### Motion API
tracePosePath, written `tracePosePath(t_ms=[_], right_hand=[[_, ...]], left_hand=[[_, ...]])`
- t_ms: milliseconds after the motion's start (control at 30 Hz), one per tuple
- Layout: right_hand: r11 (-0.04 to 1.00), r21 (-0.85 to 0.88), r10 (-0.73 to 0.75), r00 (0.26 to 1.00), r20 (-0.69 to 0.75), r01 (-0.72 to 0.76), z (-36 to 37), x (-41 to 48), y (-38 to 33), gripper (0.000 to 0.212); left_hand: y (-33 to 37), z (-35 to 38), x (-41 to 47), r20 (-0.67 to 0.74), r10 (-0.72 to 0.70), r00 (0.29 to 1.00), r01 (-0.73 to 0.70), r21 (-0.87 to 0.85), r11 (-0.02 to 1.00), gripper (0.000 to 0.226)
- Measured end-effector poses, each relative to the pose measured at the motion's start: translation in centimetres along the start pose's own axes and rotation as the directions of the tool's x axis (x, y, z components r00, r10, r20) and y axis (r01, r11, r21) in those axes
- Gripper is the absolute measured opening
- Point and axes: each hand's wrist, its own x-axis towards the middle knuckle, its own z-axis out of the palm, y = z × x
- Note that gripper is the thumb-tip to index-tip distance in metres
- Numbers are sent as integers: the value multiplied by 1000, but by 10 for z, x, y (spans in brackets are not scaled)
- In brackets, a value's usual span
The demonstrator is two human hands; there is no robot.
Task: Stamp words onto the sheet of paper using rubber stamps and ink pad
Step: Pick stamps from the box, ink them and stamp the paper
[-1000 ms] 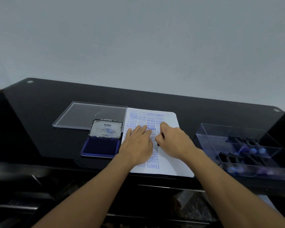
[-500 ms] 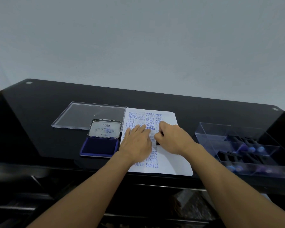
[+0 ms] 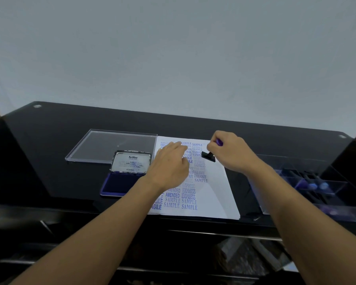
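Lifted off the page since half a second earlier, the small, purple-handled, black-based rubber stamp [image 3: 208, 156] hung tilted just above the upper part of the white sheet of paper [image 3: 216, 192], toward its one o'clock corner. The right hand [image 3: 232, 153] pinched the handle, fingers curled round it, and the base pointed down and left. The left hand [image 3: 170, 167] had slid up the page and lay with fingers fairly straight on the blue printed words, steadying the paper.

By its look the stamp was light and rigid, best taken by the handle, with the inked rubber face kept off skin. The paper was thin and would likely slip on the glossy top unless held flat.

At nine o'clock from the sheet lay the open blue metal-cased ink pad [image 3: 121, 184], lid tipped back. A flat clear plastic lid [image 3: 103, 147] was at ten o'clock. At three o'clock a clear plastic tray [image 3: 259, 194] held more stamps, all on the black glass table [image 3: 60, 140].
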Motion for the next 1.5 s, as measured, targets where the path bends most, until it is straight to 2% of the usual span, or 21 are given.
tracePosePath(t_ms=[467,567,800,1000,1133,1500], right_hand=[[999,33,34,999,9,-34,-6,-4,-6,12],[998,56,36,999,14,-37,0,-4,-15,17],[990,78,-122,989,82,115,40,-3,-59,13],[968,73,-250,951,184,240,84,-1,-97,23],[952,79,-307,916,257,297,99,-2,-117,29],[926,44,-359,839,409,374,120,-4,-149,8]], left_hand=[[-9,-18,-4,-15,-28,999,28,14,1000,49],[-20,-31,-8,-22,-47,999,47,23,999,50],[-73,-70,-28,-118,-143,983,144,3,990,48],[-124,-83,-59,-169,-286,943,286,-25,958,47],[-147,-79,-76,-193,-317,928,323,-5,947,46],[-169,-54,-96,-192,-342,920,361,76,929,50]])
